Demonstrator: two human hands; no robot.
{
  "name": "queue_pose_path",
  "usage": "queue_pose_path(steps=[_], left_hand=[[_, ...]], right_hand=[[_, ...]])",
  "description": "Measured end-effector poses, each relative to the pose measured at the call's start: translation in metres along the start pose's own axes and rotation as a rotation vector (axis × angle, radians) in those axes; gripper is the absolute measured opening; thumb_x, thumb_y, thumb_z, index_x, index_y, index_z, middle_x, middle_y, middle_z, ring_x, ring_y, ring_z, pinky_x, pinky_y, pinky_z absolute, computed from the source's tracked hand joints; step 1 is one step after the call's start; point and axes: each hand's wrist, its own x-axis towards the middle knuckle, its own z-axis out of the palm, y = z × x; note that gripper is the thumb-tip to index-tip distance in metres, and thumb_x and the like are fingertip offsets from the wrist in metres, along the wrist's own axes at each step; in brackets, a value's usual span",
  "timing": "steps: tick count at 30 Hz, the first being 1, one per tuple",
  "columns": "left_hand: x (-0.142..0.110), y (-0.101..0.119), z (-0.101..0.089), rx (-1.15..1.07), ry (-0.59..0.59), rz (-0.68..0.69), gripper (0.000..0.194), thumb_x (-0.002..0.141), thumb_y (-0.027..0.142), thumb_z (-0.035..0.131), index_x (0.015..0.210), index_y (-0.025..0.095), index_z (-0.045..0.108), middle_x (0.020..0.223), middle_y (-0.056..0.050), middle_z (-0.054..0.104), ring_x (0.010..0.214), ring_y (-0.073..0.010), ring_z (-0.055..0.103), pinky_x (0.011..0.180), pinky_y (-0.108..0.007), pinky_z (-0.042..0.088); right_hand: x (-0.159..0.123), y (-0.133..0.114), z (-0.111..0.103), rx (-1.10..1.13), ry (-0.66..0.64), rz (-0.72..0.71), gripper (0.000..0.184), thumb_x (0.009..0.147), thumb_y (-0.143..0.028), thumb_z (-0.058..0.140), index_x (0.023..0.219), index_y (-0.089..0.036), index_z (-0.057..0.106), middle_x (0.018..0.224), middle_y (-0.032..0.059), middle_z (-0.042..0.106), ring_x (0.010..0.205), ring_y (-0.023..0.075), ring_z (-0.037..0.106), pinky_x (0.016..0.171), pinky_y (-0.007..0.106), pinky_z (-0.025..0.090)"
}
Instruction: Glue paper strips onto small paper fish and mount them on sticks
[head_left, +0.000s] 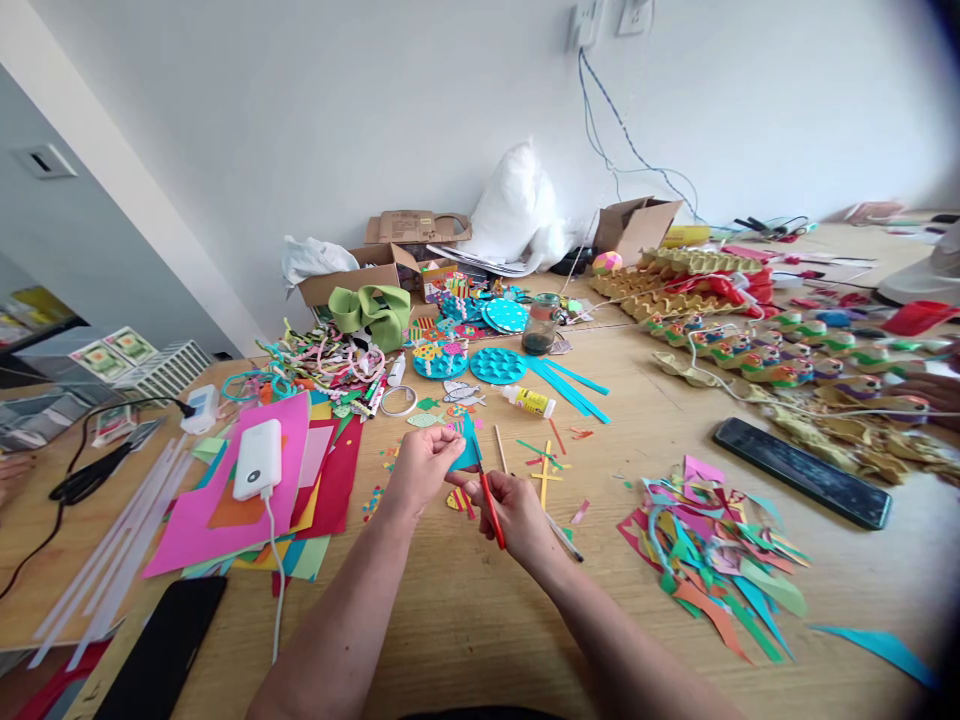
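Observation:
My left hand pinches a small piece of blue paper above the middle of the table. My right hand is closed around the orange handles of a pair of scissors, whose blades lie against the paper's right side. Just beyond the hands are paper fish cutouts, a glue bottle with a yellow label, and a roll of tape. Thin paper strips, a stick and a pen lie right of the hands. A yellow striped fish cutout is partly hidden beneath them.
A heap of paper scraps and a phone lie at right. Stacked coloured sheets bear a white power bank with a cable. Blue dotted discs, a glass jar and painted egg cartons stand farther back. Another person's hand shows at right.

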Motion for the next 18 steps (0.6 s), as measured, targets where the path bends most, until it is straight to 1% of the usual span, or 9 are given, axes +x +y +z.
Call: queue_pose_path(steps=[3,8,14,18], left_hand=[[-0.0006,0.0012,0.0002,0.003,-0.008,-0.008,0.028,0.063,0.037,0.07,0.074,0.013,0.06,0.057,0.0,0.06,0.05,-0.017,0.064,0.045,-0.027,0.054],[-0.002,0.0035,0.0017,-0.021,-0.025,-0.061,0.028,0.062,0.035,0.071,0.074,0.013,0.059,0.057,0.0,0.063,0.049,-0.0188,0.065,0.046,-0.029,0.056],[-0.0026,0.0043,0.0029,-0.019,-0.021,-0.063,0.03,0.061,0.036,0.072,0.074,0.013,0.059,0.055,-0.001,0.062,0.051,-0.0205,0.067,0.045,-0.028,0.055],[-0.0022,0.0033,0.002,-0.005,-0.022,-0.057,0.028,0.063,0.035,0.07,0.075,0.012,0.058,0.055,-0.001,0.062,0.051,-0.02,0.066,0.044,-0.028,0.055]], right_hand=[[0.0,-0.0007,-0.0005,-0.011,0.0,-0.008,0.046,0.073,-0.062,0.056,0.058,-0.02,0.046,0.042,-0.0027,0.05,0.036,0.0103,0.046,0.037,0.02,0.031],[0.0001,-0.002,-0.0014,-0.002,-0.002,-0.017,0.046,0.073,-0.061,0.057,0.058,-0.019,0.046,0.043,-0.0023,0.051,0.036,0.0103,0.046,0.037,0.02,0.031],[0.0008,0.0006,0.0015,0.027,0.0,0.01,0.046,0.073,-0.062,0.056,0.059,-0.02,0.046,0.041,-0.0036,0.049,0.034,0.0095,0.044,0.036,0.02,0.031],[0.0011,0.0012,0.0018,0.04,-0.009,0.006,0.045,0.073,-0.062,0.056,0.06,-0.019,0.046,0.041,-0.0036,0.05,0.034,0.0091,0.045,0.036,0.019,0.031]])
